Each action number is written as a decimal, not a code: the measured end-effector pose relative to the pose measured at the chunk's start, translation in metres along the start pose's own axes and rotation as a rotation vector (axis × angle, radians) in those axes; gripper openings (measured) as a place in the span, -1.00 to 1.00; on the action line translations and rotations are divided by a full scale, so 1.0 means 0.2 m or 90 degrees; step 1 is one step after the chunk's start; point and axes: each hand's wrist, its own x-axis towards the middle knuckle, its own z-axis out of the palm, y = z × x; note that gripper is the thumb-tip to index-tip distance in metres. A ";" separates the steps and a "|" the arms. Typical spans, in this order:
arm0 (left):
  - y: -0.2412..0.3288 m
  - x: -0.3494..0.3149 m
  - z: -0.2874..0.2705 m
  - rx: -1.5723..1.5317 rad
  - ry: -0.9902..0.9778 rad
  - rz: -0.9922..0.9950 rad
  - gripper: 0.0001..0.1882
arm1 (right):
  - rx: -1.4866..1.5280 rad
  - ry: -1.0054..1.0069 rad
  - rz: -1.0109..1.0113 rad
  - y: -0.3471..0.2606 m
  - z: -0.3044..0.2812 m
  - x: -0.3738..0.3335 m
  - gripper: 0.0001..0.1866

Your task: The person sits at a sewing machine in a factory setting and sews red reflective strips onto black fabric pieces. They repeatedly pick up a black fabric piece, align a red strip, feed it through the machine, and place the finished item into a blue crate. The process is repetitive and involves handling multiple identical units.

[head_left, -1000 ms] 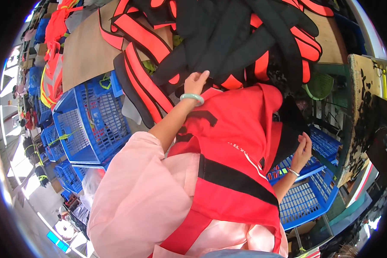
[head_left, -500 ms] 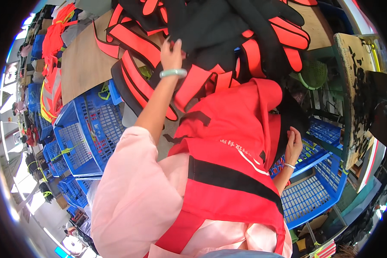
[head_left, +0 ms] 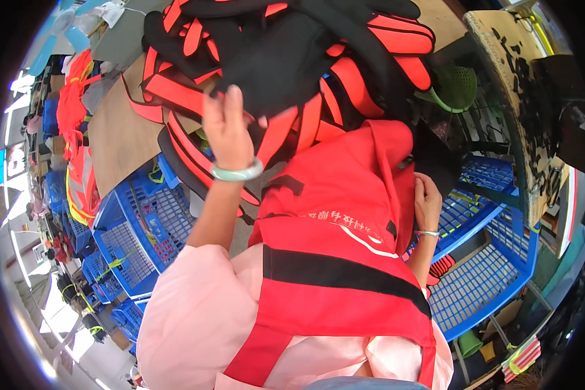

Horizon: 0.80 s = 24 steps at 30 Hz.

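Observation:
A heap of black fabric straps with bright orange-red panels [head_left: 396, 32] covers the far side of the wooden table. My left hand [head_left: 229, 130], with a pale green bangle at its wrist, is raised over the heap's near edge. Its fingers are stretched out, and I see nothing held in them. Closest to it are an orange-red strap [head_left: 175, 91] and a broad black piece [head_left: 260, 62]. Low on the right, my right hand [head_left: 428, 203] is beside the red apron [head_left: 344, 175] and dark fabric. Its fingers are loosely bent, with nothing visible in them; the thumb is hidden.
Blue plastic baskets stand left [head_left: 140, 221] and right [head_left: 481, 286] of me. A bare part of the wooden tabletop [head_left: 120, 130] shows at left. A green basket [head_left: 455, 91] and a worn board with black scraps [head_left: 510, 84] are at right. Orange vests [head_left: 78, 130] hang at far left.
My left hand has drawn back from the black fabric toward me, and its fingers have straightened. My right hand has shifted slightly against the apron's side. The whole view has turned a little.

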 end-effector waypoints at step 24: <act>-0.02 -0.29 0.31 0.169 -0.514 0.293 -0.76 | -0.125 -0.219 -0.536 -0.84 -0.10 0.45 -0.45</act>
